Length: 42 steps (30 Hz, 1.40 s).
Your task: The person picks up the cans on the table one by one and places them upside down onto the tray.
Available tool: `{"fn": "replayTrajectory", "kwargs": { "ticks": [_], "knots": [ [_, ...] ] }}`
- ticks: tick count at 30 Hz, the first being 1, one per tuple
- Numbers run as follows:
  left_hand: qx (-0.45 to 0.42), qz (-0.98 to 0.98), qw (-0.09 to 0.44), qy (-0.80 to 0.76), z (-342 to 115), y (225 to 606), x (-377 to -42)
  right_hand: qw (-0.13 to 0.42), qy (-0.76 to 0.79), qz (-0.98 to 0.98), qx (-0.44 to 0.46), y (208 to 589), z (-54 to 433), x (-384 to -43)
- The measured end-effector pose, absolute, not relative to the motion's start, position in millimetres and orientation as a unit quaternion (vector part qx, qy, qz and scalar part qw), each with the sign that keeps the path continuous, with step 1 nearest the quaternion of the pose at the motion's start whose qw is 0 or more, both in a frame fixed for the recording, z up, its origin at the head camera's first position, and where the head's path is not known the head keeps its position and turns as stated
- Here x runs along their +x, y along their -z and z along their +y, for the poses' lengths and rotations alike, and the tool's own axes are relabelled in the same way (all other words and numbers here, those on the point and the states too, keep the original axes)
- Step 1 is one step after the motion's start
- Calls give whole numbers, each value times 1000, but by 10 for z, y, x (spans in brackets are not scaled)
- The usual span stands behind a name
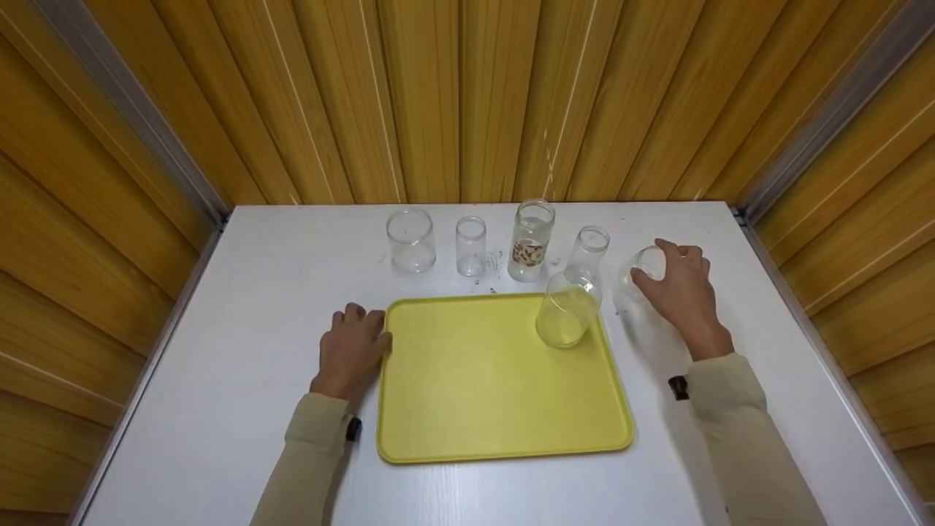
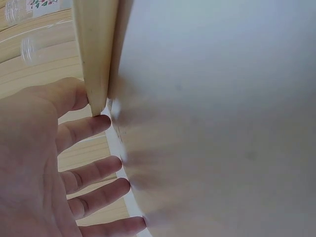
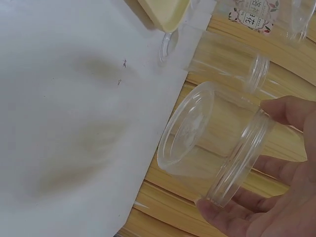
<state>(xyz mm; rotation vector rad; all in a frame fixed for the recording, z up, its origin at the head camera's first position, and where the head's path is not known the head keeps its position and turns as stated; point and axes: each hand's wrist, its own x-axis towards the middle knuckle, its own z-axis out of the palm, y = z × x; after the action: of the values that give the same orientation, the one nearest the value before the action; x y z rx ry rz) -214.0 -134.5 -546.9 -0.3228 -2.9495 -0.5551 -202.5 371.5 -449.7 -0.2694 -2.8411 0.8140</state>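
Observation:
My left hand (image 1: 350,351) is at the left edge of a yellow tray (image 1: 482,380). In the left wrist view its thumb and index finger touch the tray's rim (image 2: 96,54), while the other fingers spread with their tips on the table. On the right, my right hand (image 1: 679,288) grips a clear, wide plastic jar (image 3: 212,143) by its threaded mouth, thumb on one side and fingers on the other. The jar's base faces the white tabletop, close over it in the right wrist view. Another wide clear jar (image 1: 566,318) stands upright on the tray's far right corner.
Along the back of the white table (image 1: 182,394) stand a wide clear jar (image 1: 411,245), a narrow one (image 1: 471,248), a tall one with a printed label (image 1: 529,245) and a slim one (image 1: 590,245) partly behind the tray's jar. Wood-patterned walls (image 1: 438,102) enclose the table's back and sides.

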Motion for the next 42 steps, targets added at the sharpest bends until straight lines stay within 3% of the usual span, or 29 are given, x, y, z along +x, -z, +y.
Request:
{"fn": "replayTrajectory", "kwargs": {
  "ticks": [42],
  "knots": [
    [-103, -974, 38, 200, -1352, 5460, -2145, 121, -432, -887, -110, 4403, 3780, -1795]
  ]
}}
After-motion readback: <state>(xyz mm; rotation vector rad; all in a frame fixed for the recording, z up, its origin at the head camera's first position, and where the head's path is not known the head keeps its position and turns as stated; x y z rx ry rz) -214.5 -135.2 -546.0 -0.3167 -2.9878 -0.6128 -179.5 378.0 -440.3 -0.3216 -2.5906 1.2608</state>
